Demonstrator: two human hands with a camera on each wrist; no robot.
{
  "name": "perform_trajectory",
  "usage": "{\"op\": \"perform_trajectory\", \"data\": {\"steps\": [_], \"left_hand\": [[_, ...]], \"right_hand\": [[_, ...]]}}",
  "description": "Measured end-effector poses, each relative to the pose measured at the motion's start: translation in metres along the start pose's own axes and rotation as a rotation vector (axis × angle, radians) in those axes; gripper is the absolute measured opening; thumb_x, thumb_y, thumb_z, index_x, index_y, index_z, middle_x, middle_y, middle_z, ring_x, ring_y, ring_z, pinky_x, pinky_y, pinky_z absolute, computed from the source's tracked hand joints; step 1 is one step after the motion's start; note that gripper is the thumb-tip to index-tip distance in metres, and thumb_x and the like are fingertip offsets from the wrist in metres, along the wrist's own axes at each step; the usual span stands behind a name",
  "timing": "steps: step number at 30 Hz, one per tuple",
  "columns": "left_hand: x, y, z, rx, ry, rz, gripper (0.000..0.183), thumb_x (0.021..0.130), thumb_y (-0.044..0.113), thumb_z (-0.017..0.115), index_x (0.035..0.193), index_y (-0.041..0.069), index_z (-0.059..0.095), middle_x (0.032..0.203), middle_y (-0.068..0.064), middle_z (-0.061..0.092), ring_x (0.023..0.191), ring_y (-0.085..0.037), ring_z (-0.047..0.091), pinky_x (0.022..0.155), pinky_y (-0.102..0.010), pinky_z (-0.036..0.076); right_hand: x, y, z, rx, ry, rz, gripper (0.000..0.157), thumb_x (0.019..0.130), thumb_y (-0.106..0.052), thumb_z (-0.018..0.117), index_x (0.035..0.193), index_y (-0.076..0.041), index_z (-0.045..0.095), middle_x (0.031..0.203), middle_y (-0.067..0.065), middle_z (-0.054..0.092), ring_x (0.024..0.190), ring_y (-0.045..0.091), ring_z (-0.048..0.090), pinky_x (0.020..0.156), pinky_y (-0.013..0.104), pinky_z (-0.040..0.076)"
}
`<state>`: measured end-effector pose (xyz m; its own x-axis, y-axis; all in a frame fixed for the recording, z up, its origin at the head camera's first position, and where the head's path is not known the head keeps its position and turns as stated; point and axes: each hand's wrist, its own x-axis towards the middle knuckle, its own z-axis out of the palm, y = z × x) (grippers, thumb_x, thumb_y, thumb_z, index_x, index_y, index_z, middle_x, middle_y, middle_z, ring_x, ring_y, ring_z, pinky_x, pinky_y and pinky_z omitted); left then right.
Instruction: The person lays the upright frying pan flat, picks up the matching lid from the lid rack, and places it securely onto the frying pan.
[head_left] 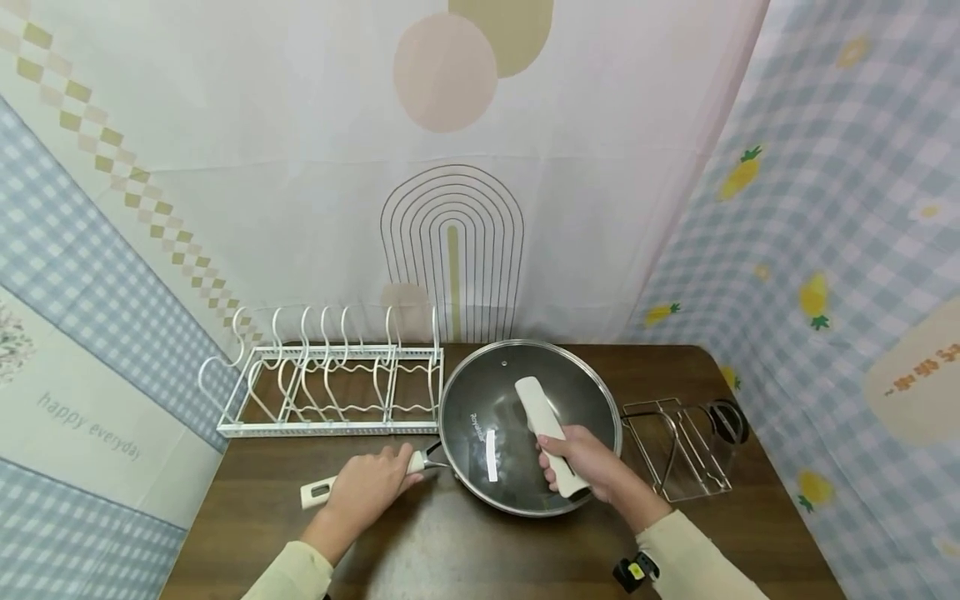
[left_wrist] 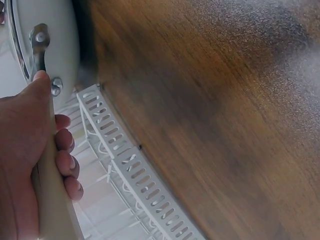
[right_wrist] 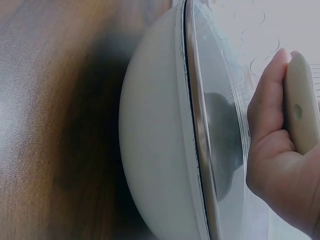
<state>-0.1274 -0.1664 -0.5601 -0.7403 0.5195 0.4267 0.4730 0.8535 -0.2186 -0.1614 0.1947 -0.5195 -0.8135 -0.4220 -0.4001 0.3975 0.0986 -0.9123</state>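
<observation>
A pale wok-shaped pan (right_wrist: 152,125) sits under a round glass lid (head_left: 468,392) with a metal rim, right of centre in the head view. My left hand (head_left: 367,492) grips the cream pan handle (head_left: 318,492), its thumb lying along the top toward the metal joint in the left wrist view. Over the lid, my right hand (head_left: 588,458) holds the long cream lid handle (head_left: 534,404), fingers wrapped around it. From the right wrist view, the lid's rim lies along the pan's rim. A white label strip (head_left: 491,456) shows on the glass.
A white wire rack (head_left: 330,431) with upright curved dividers stands left of the pan, at the back of the wooden table (head_left: 450,558). To the right lies a small metal wire stand (head_left: 701,492) with a dark round part (head_left: 727,421). Patterned cloths hang behind and at both sides.
</observation>
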Motion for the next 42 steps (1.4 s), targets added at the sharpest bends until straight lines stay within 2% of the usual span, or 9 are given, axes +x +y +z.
{"op": "perform_trajectory", "data": {"steps": [8,13,21,28,33,35,37,39,42], "left_hand": [[0.0,0.006,0.006,-0.02,-0.043,-0.019,0.051,0.087,0.054,0.074,0.095,0.009,0.051,0.06,-0.003,0.052,0.042,-0.023,0.054,0.037,-0.038,0.042],[0.0,0.001,0.007,-0.016,-0.068,-0.027,0.052,0.087,0.055,0.074,0.095,0.01,0.05,0.061,-0.003,0.053,0.043,-0.023,0.054,0.038,-0.039,0.043],[-0.002,-0.006,0.007,-0.01,-0.068,-0.026,0.051,0.087,0.055,0.072,0.093,0.011,0.048,0.061,-0.002,0.052,0.042,-0.021,0.052,0.037,-0.038,0.043],[-0.004,-0.011,0.01,-0.003,0.003,-0.018,0.051,0.084,0.054,0.074,0.096,0.009,0.053,0.062,-0.004,0.053,0.041,-0.022,0.05,0.036,-0.038,0.04],[0.001,-0.01,0.012,-0.018,0.011,-0.017,0.051,0.085,0.056,0.073,0.095,0.01,0.053,0.063,-0.003,0.053,0.044,-0.022,0.052,0.037,-0.037,0.041],[0.003,-0.008,0.009,-0.045,0.003,-0.033,0.053,0.084,0.057,0.074,0.097,0.009,0.054,0.067,-0.005,0.054,0.048,-0.023,0.054,0.039,-0.037,0.043],[0.006,-0.008,0.005,-0.08,-0.011,-0.061,0.055,0.083,0.057,0.076,0.099,0.008,0.056,0.072,-0.006,0.055,0.055,-0.025,0.058,0.045,-0.038,0.046],[0.01,-0.01,-0.002,-0.11,-0.028,-0.096,0.057,0.085,0.057,0.076,0.105,0.006,0.058,0.078,-0.009,0.057,0.064,-0.028,0.061,0.051,-0.04,0.049],[0.018,-0.016,-0.014,-0.121,-0.043,-0.132,0.059,0.088,0.056,0.074,0.114,0.005,0.06,0.09,-0.013,0.061,0.079,-0.032,0.065,0.062,-0.044,0.053]], "right_hand": [[-0.008,0.007,0.0,0.017,0.012,0.009,0.021,0.108,-0.02,0.053,0.104,0.001,0.05,0.074,0.001,0.06,0.058,0.01,0.061,0.054,0.027,0.056],[-0.003,0.01,0.003,0.031,0.006,-0.001,0.02,0.108,-0.02,0.052,0.103,-0.001,0.05,0.073,0.001,0.061,0.058,0.01,0.061,0.054,0.027,0.057],[0.002,0.01,0.009,0.041,0.014,-0.01,0.022,0.108,-0.021,0.053,0.105,0.0,0.049,0.074,0.002,0.061,0.058,0.01,0.062,0.054,0.027,0.057],[0.005,0.01,0.009,0.028,-0.009,-0.021,0.031,0.108,-0.023,0.054,0.114,0.008,0.05,0.079,0.004,0.065,0.062,0.011,0.067,0.057,0.029,0.059],[0.004,0.006,0.002,-0.016,-0.029,-0.016,0.04,0.108,-0.025,0.053,0.12,0.013,0.049,0.08,0.005,0.068,0.062,0.013,0.07,0.058,0.03,0.06],[0.001,0.004,-0.003,-0.065,-0.033,-0.018,0.043,0.109,-0.026,0.052,0.123,0.014,0.049,0.08,0.007,0.069,0.062,0.015,0.071,0.058,0.031,0.061],[-0.004,-0.001,-0.009,-0.174,-0.008,-0.037,0.043,0.109,-0.03,0.052,0.119,0.012,0.054,0.08,0.007,0.07,0.062,0.016,0.071,0.058,0.031,0.06],[-0.009,-0.008,-0.014,-0.336,0.036,-0.076,0.041,0.109,-0.032,0.052,0.111,0.008,0.06,0.078,0.007,0.069,0.063,0.016,0.068,0.058,0.031,0.058],[-0.018,-0.019,-0.02,-0.637,0.158,-0.13,0.036,0.107,-0.036,0.055,0.099,-0.003,0.064,0.076,0.003,0.065,0.064,0.014,0.06,0.058,0.03,0.05]]}}
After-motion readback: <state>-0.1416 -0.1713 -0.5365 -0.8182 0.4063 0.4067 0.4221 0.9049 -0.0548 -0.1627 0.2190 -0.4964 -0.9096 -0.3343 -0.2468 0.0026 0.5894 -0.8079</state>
